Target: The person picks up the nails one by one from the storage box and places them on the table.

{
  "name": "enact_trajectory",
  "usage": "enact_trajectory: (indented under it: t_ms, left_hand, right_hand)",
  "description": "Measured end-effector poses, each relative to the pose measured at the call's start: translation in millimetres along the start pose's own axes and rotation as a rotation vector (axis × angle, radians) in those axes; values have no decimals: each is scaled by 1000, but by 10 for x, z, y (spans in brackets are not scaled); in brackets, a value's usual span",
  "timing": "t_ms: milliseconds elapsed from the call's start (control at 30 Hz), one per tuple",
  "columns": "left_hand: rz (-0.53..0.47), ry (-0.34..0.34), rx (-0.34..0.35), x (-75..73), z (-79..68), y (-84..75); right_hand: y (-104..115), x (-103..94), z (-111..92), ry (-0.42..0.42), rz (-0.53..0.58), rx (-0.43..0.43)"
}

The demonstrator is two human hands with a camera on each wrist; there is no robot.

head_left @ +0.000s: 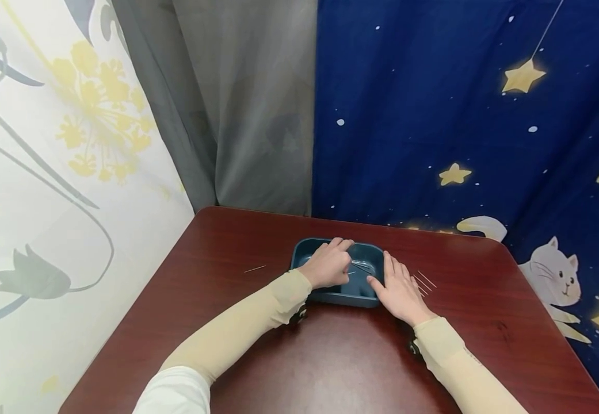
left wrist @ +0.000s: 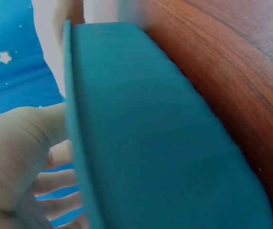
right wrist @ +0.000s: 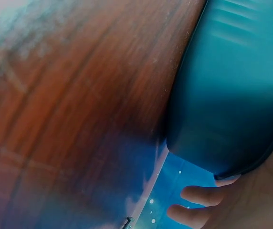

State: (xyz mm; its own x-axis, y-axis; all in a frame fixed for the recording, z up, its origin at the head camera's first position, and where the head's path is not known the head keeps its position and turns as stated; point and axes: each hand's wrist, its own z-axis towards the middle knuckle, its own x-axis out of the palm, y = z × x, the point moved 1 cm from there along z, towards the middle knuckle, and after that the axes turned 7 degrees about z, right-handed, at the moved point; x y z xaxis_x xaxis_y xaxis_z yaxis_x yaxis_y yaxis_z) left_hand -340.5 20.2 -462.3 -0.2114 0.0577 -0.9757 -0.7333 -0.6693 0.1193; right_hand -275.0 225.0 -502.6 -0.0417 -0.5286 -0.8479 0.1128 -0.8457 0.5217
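A dark teal, rounded rectangular box (head_left: 340, 299) stands open-topped on the table. Thin needle-like pieces (head_left: 363, 266) lie inside it. My left hand (head_left: 327, 264) reaches in over its left part, fingers bent downward. In the left wrist view the left thumb and fingers pass behind the rim of the box (left wrist: 127, 124), which hides their tips; I cannot tell whether they pinch a piece. At the right end, my right hand (head_left: 400, 287) rests along the rim, fingers straight and thumb over the edge. The right wrist view shows right fingers (right wrist: 201, 195) extending beyond the box (right wrist: 227, 90).
Several thin needle-like pieces (head_left: 424, 282) lie on the reddish-brown table (head_left: 340, 356) to the right of the right hand. Another thin piece (head_left: 255, 268) lies left of the box. A blue star-patterned curtain (head_left: 413, 115) and a grey curtain (head_left: 258, 115) hang behind the table.
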Motion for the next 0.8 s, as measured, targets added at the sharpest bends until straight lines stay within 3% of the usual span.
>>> enact_trajectory:
  t_ms: [167,467,800]
  left_hand:
    - [21,-45,30,-129,-112,19]
    - [26,-30,32,-256,-293,95]
    - [-11,-64,14,-436,-554,330]
  right_hand:
    - [-9,1,4,-3,2,1]
    - [-23,23,5,-6,1,2]
    - [-14,20,2,-18,11,-10]
